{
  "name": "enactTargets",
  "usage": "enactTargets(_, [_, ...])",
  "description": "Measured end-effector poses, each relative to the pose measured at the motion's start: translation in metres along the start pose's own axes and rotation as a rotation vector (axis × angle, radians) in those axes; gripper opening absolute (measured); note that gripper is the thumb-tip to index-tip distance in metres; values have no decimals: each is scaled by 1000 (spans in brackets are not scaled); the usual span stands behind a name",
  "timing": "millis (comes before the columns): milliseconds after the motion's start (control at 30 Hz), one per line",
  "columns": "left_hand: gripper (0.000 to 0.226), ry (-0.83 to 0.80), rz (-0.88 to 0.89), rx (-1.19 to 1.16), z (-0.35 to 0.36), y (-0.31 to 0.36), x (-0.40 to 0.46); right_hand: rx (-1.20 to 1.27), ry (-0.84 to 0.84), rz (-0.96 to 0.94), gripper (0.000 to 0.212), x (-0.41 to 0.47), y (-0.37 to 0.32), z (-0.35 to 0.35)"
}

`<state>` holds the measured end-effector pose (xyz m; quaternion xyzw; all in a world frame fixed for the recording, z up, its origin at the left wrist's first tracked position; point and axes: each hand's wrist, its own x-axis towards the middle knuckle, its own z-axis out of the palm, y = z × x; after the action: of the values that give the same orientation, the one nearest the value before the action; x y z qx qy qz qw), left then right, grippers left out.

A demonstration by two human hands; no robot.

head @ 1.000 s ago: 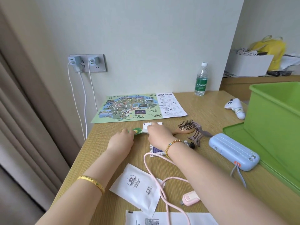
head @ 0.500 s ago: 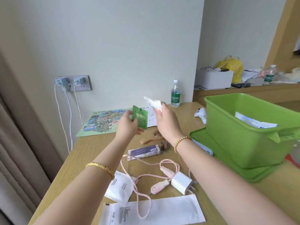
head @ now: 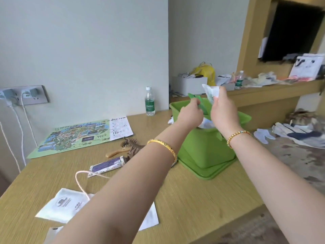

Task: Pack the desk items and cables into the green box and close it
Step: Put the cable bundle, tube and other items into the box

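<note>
The green box (head: 205,148) stands on its green lid (head: 209,170) at the desk's right end, with white paper inside. Over its open top my left hand (head: 190,114) pinches a small green packet (head: 199,102). Beside it my right hand (head: 222,112) holds a white packet (head: 212,94). On the desk lie a wooden hairbrush (head: 121,149), a brown hair claw (head: 134,149), a purple tube (head: 107,166), a pink cable (head: 81,182) and white sachets (head: 64,204).
A folded map (head: 79,136) lies at the back left of the desk, with a water bottle (head: 149,102) by the wall. White chargers and cables hang from the wall socket (head: 24,95). A cluttered shelf (head: 263,88) runs behind the box.
Both hands have carried the green and white packets from above the desk's middle to over the green box. The view has swung right.
</note>
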<state>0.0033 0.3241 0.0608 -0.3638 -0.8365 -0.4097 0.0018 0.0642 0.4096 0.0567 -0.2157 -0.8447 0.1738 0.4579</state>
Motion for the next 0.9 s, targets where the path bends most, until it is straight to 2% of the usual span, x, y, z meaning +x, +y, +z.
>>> enactTargets(100, [47,-262,-30,383,16,3,14,-217,-232,39,27,4,20,-2])
enactTargets(167, [48,-343,-43,497,17,1,14,-326,-341,60,34,4,24,-4])
enactTargets(233, [45,-235,-44,423,9,-3,7,-311,-270,25,36,4,19,-3])
enactTargets(367, [38,162,78,302,-23,-28,-13,-67,-146,-123,30,-7,-12,7])
enactTargets(467, [36,326,44,193,-59,-66,-36,128,-147,-228,31,-26,-47,24])
enactTargets(533, [33,417,1,186,-83,-97,-55,169,-176,-307,31,-42,-69,41])
enactTargets(600, [30,438,-86,184,-103,-129,-71,183,-260,-368,32,-59,-87,63])
enactTargets(667, [30,357,-214,234,-119,-162,-85,182,-386,-390,33,-76,-100,85])
enactTargets(800, [37,38,-371,435,-134,-215,-114,134,-571,-408,38,-103,-117,129])
enactTargets(900, [43,-93,-394,543,-135,-236,-124,114,-731,-263,48,-110,-124,155])
